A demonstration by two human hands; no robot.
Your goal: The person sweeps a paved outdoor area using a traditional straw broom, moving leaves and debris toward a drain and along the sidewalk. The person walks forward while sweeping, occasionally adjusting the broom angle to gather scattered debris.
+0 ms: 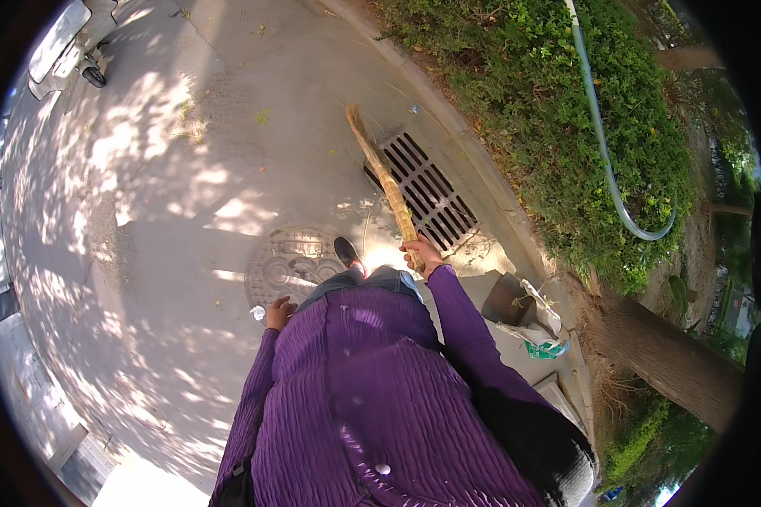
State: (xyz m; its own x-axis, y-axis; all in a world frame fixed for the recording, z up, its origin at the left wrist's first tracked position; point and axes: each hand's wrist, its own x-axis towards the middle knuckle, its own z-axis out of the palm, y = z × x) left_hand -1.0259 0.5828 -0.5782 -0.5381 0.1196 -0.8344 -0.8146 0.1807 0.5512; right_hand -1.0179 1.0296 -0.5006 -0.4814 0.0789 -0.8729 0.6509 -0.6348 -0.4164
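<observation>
My right hand (pixel 423 255) grips the handle end of a straw broom (pixel 390 184). The broom reaches forward over a slotted drain grate (pixel 428 190), and its frayed bristle tip lies just past the grate's far left corner. Beside my left hip hangs my left hand (pixel 281 314), its fingers loosely bent and holding nothing that I can see. A crumpled white scrap (pixel 257 312) shows just left of those fingers; it looks apart from them. In front of me, a round manhole cover (pixel 292 256) is set in the pavement, with one dark shoe (pixel 349 252) at its right edge.
A brown bucket-like container (pixel 507 299) and a white-and-green bag (pixel 548 336) stand at my right, near a tree trunk (pixel 659 355). A stone curb (pixel 475 142) borders a hedge (pixel 545 127) with a clear hose (pixel 599 127) across it. A scooter (pixel 70 54) stands far left.
</observation>
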